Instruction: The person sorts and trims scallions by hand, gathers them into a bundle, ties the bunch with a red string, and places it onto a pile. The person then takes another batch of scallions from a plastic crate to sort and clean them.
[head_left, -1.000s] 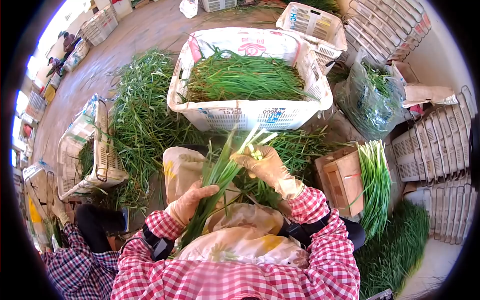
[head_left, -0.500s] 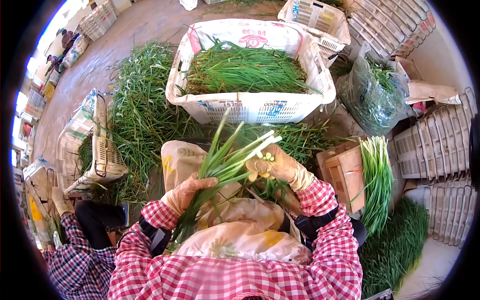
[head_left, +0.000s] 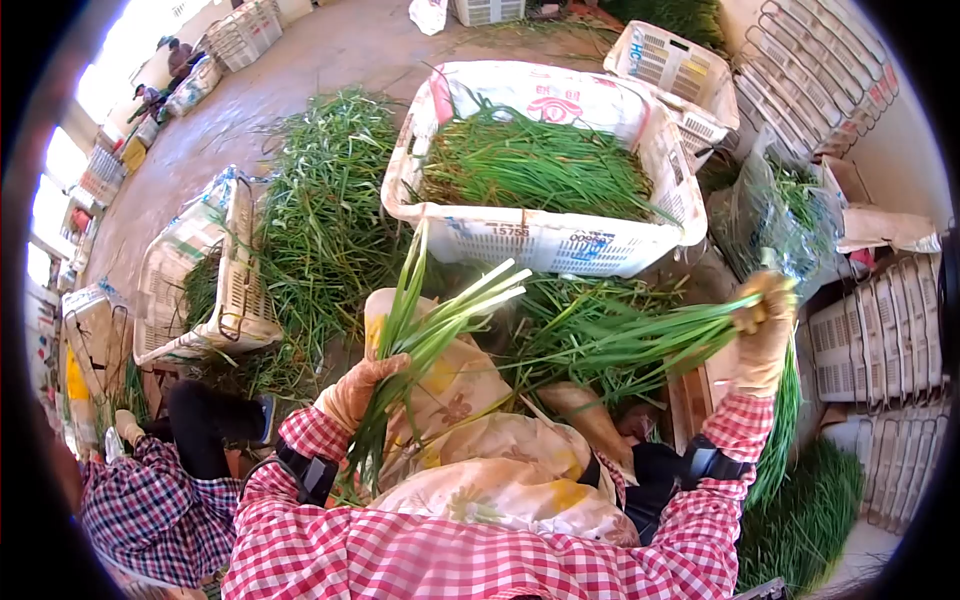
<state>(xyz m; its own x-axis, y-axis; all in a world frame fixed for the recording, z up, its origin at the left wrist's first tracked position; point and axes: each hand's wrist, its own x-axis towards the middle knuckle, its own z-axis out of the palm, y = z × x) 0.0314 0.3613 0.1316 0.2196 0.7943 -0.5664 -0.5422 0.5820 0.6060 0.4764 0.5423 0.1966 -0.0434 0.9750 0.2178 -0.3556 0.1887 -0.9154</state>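
Observation:
My left hand [head_left: 362, 389], gloved, is closed around a bunch of long green stalks [head_left: 432, 322] with white ends that point up and to the right. Out to the right, my gloved right hand [head_left: 764, 325] grips the pale ends of another bunch of green stalks [head_left: 665, 335], whose leaves trail left over my lap. That hand is above the wooden box [head_left: 691, 400] and the trimmed stalks [head_left: 785, 440] lying at its side. In front of me, a white crate [head_left: 545, 240] holds more green stalks [head_left: 540, 160].
Loose greens [head_left: 325, 210] are heaped on the floor at the left, beside a tilted crate [head_left: 240, 290]. A co-worker in a checked shirt [head_left: 155, 510] sits at the lower left. Stacked crates [head_left: 880, 325] and a plastic bag of greens [head_left: 790, 215] stand at the right.
My right hand has moved far to the right and now holds a separate bunch, pulled away from the stalks in my left hand. The view has shifted, so the crates appear further right.

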